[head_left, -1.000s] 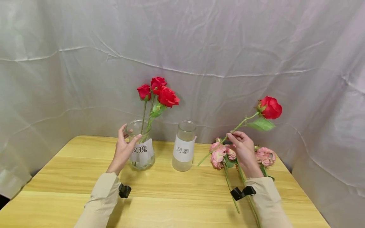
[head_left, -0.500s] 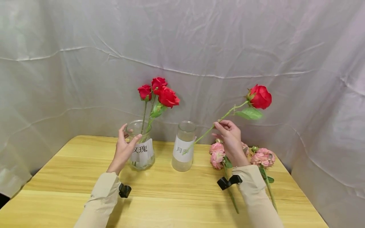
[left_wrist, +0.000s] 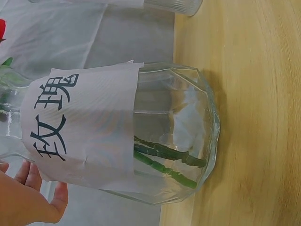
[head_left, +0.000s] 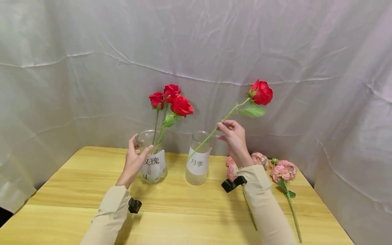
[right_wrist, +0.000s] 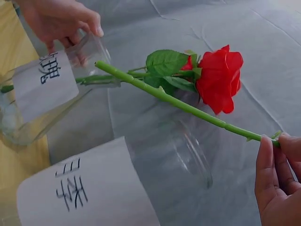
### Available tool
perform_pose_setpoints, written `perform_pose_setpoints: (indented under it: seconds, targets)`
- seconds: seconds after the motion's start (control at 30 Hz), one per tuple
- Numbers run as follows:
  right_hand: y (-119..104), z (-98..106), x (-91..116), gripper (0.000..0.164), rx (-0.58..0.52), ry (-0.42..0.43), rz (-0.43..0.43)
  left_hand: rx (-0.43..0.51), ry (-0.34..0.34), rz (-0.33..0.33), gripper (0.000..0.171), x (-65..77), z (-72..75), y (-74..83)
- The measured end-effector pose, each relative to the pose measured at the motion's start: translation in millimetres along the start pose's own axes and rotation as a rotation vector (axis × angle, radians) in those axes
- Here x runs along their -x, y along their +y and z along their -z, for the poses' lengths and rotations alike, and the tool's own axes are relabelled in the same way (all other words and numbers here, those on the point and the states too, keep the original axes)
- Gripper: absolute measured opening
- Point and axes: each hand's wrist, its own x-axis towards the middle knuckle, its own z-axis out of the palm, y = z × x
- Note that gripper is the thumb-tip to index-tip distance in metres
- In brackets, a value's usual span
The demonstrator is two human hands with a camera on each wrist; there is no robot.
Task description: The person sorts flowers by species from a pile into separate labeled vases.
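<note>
In the head view my left hand (head_left: 134, 162) holds the wide glass vase (head_left: 154, 177) near its neck, thumb in front and fingers at the far side. Several red roses (head_left: 181, 105) stand in that vase, their stem ends (left_wrist: 170, 175) showing through the glass in the left wrist view. With thumb and fingertips, my right hand (head_left: 235, 140) pinches the stem of another red rose (head_left: 261, 92). This rose tilts, bloom up to the right. Its cut stem end (right_wrist: 99, 64) points toward the wide vase, and the stem passes in front of the narrow glass vase (head_left: 197, 179).
Both vases bear white paper labels with black characters. Pink flowers (head_left: 284, 170) with long stems lie on the right of the wooden table (head_left: 171, 221); my right forearm partly covers some. A grey cloth (head_left: 196, 41) hangs behind the table.
My right hand has moved left and upward with the red rose, away from the pink flowers toward the narrow vase. My left hand stays on the wide vase.
</note>
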Motion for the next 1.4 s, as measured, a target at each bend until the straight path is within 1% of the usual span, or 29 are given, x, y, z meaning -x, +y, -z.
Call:
perform_pose_setpoints:
  seconds: [0.23, 0.43, 0.6, 0.73, 0.93, 1.13, 1.27, 1.4]
  targets:
    - [0, -21, -7, 0.015, -0.025, -0.022, -0.014, 0.005, -0.002, 0.004, 0.08, 2.0, -0.9, 0.7]
    - [-1, -45, -13, 0.015, -0.06, -0.008, -0.031, 0.001, 0.007, 0.001, 0.08, 1.1, -0.8, 1.3]
    - [1, -70, -15, 0.017, -0.104, 0.0, -0.021, 0.006, 0.01, 0.002, 0.08, 0.4, 2.1, 0.2]
    - [5, -84, -14, 0.017, -0.157, 0.019, -0.014, 0.015, 0.009, 0.007, 0.081, -0.1, 1.8, 0.0]
    - [12, -96, -8, 0.017, -0.195, 0.038, -0.001, 0.019, 0.009, 0.012, 0.08, 0.5, -1.3, 1.2]
    - [16, -104, -4, 0.017, -0.218, 0.022, 0.016, 0.015, 0.003, 0.005, 0.079, 0.1, -2.6, 1.8]
    - [21, -111, -1, 0.017, -0.213, 0.011, 0.013, 0.023, 0.007, -0.006, 0.079, -0.3, -2.1, 0.4]
    - [26, -116, 2, 0.017, -0.178, 0.003, 0.007, 0.03, 0.001, -0.007, 0.079, 0.6, -2.3, 0.0]
